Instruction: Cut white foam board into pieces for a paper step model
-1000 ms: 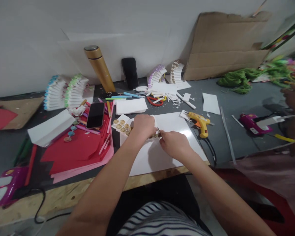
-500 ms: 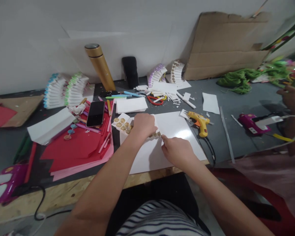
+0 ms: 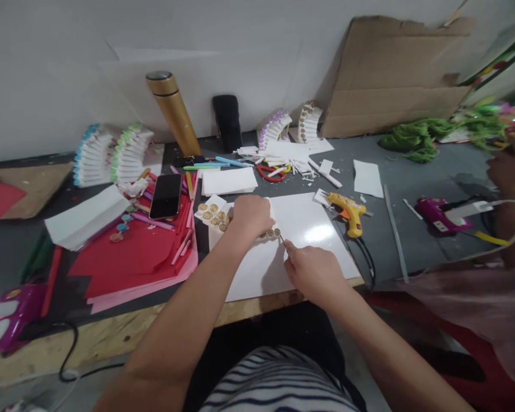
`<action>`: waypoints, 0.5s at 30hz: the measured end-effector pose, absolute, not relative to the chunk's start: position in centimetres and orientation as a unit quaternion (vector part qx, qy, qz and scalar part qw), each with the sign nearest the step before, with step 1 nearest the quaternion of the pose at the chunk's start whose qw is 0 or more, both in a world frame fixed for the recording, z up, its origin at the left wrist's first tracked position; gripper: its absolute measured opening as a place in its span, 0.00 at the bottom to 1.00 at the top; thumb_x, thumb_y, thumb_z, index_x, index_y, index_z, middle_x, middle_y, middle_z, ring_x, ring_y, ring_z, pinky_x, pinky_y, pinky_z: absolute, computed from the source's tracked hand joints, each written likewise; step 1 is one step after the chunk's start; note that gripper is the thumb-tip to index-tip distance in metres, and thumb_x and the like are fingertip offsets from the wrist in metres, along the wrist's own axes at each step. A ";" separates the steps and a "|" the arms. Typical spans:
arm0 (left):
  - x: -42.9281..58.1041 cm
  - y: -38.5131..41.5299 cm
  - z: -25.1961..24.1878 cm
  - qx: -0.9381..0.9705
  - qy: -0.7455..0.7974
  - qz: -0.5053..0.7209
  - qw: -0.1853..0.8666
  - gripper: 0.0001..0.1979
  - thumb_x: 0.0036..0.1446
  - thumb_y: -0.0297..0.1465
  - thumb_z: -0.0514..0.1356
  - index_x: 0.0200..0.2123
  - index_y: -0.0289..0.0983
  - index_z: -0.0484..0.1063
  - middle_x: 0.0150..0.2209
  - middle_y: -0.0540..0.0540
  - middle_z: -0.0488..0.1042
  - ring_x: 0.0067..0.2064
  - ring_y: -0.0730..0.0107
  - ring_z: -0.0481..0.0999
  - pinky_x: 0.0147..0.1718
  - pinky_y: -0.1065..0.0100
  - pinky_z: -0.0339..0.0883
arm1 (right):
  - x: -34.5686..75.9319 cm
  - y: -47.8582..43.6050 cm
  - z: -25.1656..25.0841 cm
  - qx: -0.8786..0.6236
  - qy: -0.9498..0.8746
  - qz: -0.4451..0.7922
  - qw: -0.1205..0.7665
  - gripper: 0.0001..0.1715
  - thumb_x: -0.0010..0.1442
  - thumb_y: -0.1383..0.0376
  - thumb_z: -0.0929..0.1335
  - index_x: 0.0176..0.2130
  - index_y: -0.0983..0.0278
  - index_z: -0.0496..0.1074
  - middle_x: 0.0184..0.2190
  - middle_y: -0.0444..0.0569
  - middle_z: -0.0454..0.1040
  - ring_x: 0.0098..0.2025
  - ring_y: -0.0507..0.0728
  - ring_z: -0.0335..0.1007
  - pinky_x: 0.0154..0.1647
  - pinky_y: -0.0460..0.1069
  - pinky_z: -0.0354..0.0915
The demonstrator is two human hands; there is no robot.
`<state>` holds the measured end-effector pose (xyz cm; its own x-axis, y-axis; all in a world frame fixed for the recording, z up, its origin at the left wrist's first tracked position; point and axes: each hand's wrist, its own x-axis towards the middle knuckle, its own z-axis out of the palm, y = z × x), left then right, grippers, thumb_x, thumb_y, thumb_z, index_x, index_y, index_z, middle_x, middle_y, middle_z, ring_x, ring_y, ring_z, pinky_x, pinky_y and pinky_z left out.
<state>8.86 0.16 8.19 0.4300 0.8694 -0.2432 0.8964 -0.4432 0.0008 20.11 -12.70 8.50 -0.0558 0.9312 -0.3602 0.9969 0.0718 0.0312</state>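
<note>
My left hand (image 3: 252, 217) is closed, with bent fingers pressing down on white paper pieces with gold round designs (image 3: 213, 216); its fingertips are mostly hidden. A short row of gold rounds (image 3: 274, 233) shows at its right side. In a pinch, my right hand (image 3: 312, 268) holds a thin dark pointed tool (image 3: 282, 240), its tip close to the end of that row. I cannot make out the tool's exact kind. Beneath both hands lies a glossy white board (image 3: 251, 280).
A yellow glue gun (image 3: 348, 214) lies right of the board, red-handled scissors (image 3: 270, 174) behind it. Red paper (image 3: 124, 254) and a phone (image 3: 166, 196) are at left. A gold bottle (image 3: 175, 117) stands at the back. A co-worker's arm (image 3: 512, 177) is at far right.
My right hand has drawn back slightly to the right, so more of the thin tool shows. My left hand stays on the paper. The co-worker's hand at far right has shifted.
</note>
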 end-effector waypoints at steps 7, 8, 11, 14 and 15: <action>8.8 0.3 8.1 0.845 0.522 -0.100 0.062 0.19 0.55 0.41 0.60 0.41 0.34 0.80 0.37 0.35 0.81 0.41 0.51 0.80 0.36 0.63 0.69 | 20.1 -13.7 8.5 0.675 0.711 -0.128 0.151 0.31 0.66 0.66 0.57 0.66 0.68 0.62 0.37 0.60 0.81 0.38 0.63 0.80 0.34 0.52 0.67; 8.8 0.3 8.0 0.845 0.522 -0.100 0.061 0.19 0.54 0.41 0.59 0.40 0.34 0.80 0.37 0.35 0.81 0.41 0.51 0.80 0.36 0.63 0.69 | 20.1 -13.9 8.5 0.675 0.710 -0.129 0.152 0.31 0.66 0.66 0.58 0.66 0.68 0.62 0.37 0.60 0.81 0.38 0.63 0.80 0.34 0.52 0.67; 8.8 0.3 7.9 0.843 0.524 -0.101 0.062 0.18 0.54 0.41 0.60 0.39 0.34 0.80 0.37 0.35 0.81 0.40 0.52 0.80 0.35 0.64 0.69 | 20.1 -14.4 8.6 0.675 0.708 -0.134 0.159 0.31 0.66 0.66 0.58 0.66 0.68 0.62 0.36 0.60 0.80 0.38 0.63 0.80 0.34 0.52 0.67; 8.9 0.3 7.9 0.841 0.527 -0.105 0.065 0.19 0.54 0.42 0.59 0.40 0.34 0.80 0.37 0.35 0.81 0.40 0.52 0.80 0.35 0.63 0.69 | 20.1 -15.1 8.7 0.672 0.710 -0.134 0.163 0.31 0.66 0.66 0.58 0.66 0.69 0.62 0.36 0.61 0.81 0.38 0.64 0.80 0.33 0.52 0.67; 8.9 0.3 7.9 0.840 0.528 -0.108 0.067 0.19 0.54 0.42 0.59 0.40 0.34 0.80 0.37 0.34 0.81 0.40 0.52 0.80 0.35 0.63 0.69 | 20.1 -15.3 8.7 0.671 0.711 -0.133 0.161 0.31 0.66 0.67 0.58 0.66 0.69 0.62 0.35 0.61 0.81 0.37 0.64 0.80 0.33 0.53 0.67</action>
